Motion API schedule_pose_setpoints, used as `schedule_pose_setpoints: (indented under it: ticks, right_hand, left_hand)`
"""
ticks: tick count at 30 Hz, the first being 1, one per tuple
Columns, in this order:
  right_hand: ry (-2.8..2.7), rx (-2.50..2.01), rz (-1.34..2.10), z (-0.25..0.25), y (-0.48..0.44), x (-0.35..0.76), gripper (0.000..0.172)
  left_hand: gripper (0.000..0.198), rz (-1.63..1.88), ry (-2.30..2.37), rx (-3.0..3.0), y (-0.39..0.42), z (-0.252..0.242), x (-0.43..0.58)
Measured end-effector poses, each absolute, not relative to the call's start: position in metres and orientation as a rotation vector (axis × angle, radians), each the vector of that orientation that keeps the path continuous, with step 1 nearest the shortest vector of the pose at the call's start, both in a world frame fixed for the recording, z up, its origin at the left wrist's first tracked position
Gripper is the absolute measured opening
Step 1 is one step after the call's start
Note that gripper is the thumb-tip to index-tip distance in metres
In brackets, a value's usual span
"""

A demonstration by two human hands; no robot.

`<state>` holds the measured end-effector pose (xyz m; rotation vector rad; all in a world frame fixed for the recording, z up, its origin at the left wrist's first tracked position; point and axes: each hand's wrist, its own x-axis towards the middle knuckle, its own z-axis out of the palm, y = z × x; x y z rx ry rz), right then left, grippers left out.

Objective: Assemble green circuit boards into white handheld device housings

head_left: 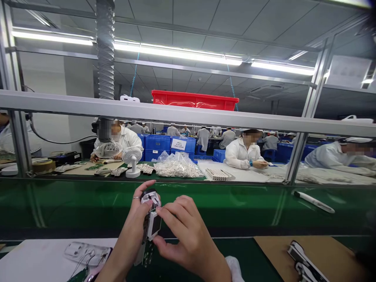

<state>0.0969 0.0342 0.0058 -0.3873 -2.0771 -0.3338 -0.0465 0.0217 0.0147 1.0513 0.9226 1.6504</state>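
Before me, above the bench, both hands are on a circuit board assembly (154, 225). It has a white housing with a black cap at the top, a small dark screen in a white frame, and a green board below. My left hand (138, 215) is closed round its upper part, thumb on the white housing. With fingers and thumb my right hand (185, 231) grips the screen's edges. At lower left lies a white plastic shell (88, 252) with thin wires and a green board, partly hidden by my left forearm.
A green conveyor belt (223, 203) runs across, with a white pen-shaped device (314, 201) on it. Black-and-white casings (305, 262) lie on brown cardboard (337, 254). Beyond stand a small white fan (132, 160) and a bag of white parts (179, 166). Co-workers sit opposite; a shelf holds a red bin (194, 101).
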Motion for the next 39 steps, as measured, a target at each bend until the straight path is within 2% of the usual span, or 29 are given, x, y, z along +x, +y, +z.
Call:
schedule_pose_setpoints:
  ticks: [4, 17, 25, 32, 39]
  right_hand:
    - [-2.082, -0.459, -0.418, 0.006, 0.033, 0.097, 0.034]
    - [-2.001, -0.548, -0.579, 0.009, 0.027, 0.097, 0.032]
    - [-1.948, -0.469, -0.407, 0.009, 0.030, 0.102, 0.040]
    - [-1.953, -0.411, -0.431, 0.004, 0.039, 0.106, 0.047]
    - [-1.998, -0.423, -0.539, 0.010, 0.033, 0.107, 0.039]
  left_hand:
    - [0.041, 1.661, 0.966, 1.052, 0.022, 0.014, -0.043]
    - [0.046, 1.626, 0.905, 1.103, 0.022, 0.010, -0.043]
    - [0.062, 1.632, 0.766, 0.996, 0.016, 0.015, -0.037]
    - [0.059, 1.593, 0.782, 1.114, 0.010, 0.009, -0.041]
    - [0.056, 1.580, 0.776, 1.041, 0.009, 0.016, -0.041]
